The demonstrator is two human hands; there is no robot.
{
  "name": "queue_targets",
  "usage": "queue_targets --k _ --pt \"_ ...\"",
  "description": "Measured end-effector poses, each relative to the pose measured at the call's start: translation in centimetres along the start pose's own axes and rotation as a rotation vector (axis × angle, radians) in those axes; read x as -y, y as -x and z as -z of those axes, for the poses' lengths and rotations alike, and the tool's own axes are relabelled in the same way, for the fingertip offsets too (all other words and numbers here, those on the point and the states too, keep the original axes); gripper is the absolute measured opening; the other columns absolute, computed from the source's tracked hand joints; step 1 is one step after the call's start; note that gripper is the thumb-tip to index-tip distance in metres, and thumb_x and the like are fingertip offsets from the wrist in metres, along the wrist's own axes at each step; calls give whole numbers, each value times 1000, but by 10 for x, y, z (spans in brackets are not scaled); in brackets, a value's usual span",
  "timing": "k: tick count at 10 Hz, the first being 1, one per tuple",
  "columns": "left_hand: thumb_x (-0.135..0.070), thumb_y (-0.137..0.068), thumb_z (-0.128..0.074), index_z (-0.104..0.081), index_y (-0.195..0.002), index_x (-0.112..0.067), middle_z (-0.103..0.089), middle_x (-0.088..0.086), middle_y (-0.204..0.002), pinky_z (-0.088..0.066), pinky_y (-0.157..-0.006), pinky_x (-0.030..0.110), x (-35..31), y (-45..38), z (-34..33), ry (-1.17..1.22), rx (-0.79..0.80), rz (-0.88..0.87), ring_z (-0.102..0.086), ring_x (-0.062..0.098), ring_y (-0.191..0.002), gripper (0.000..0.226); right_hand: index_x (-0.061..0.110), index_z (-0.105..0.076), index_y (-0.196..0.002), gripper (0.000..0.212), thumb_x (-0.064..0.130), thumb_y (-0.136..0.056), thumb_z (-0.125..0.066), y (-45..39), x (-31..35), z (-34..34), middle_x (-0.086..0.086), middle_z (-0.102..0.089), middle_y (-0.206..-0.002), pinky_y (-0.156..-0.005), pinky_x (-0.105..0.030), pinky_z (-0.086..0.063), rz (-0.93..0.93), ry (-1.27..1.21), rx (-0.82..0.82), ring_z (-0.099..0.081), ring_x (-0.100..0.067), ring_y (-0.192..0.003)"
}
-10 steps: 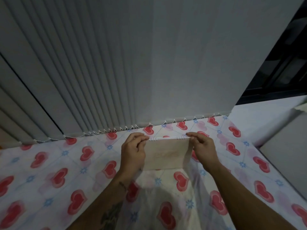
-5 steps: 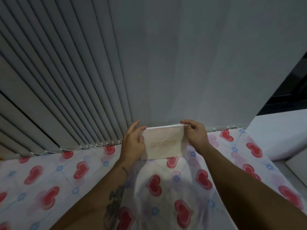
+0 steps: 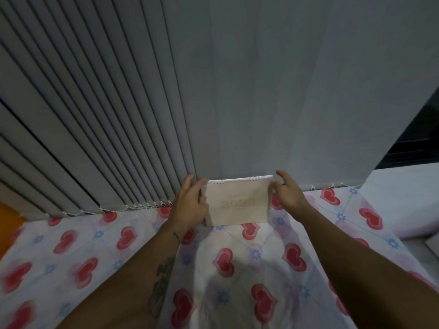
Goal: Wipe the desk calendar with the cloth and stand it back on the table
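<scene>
On the far left, the vertical blinds [image 3: 99, 110] hang down to the back edge of the table, which is covered by a cloth with red hearts [image 3: 80, 271]. The left forearm, with a tattoo [image 3: 162, 283] on it, reaches forward over this cloth. The left hand [image 3: 190, 201] lies against the left edge of the desk calendar [image 3: 237, 201], fingers spread and loosely curved; whether it really presses the edge I cannot tell. Half a second ago its thumb and fingers were pinching the top corner at the spiral binding. The calendar now stands upright on the table, its bottom edge on the heart cloth, just in front of the blinds, the cover with "2026" facing the camera. One second ago it was held nearer to the person, above the cloth. To the right, the right hand [image 3: 288, 192] is open, with fingers apart and off the calendar's right edge, where earlier it gripped the top corner.
</scene>
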State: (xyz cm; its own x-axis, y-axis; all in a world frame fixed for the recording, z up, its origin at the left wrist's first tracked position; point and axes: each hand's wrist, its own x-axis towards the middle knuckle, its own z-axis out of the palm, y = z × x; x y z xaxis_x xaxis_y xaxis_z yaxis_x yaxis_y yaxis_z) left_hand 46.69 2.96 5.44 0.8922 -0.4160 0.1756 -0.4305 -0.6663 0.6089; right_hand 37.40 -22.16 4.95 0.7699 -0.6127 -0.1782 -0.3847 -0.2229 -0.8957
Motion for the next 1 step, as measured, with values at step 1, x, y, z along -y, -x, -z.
queue_targets --k 1 --pt "-9 -88 -53 -48 -141 -25 -29 1 -157 -39 -109 39 3 12 12 -78 -31 -35 -37 24 -137 56 24 -38 -145 48 31 -98 -46 10 0 8 -11 -49 -143 -84 -32 -45 12 28 -48 -57 -28 -110"
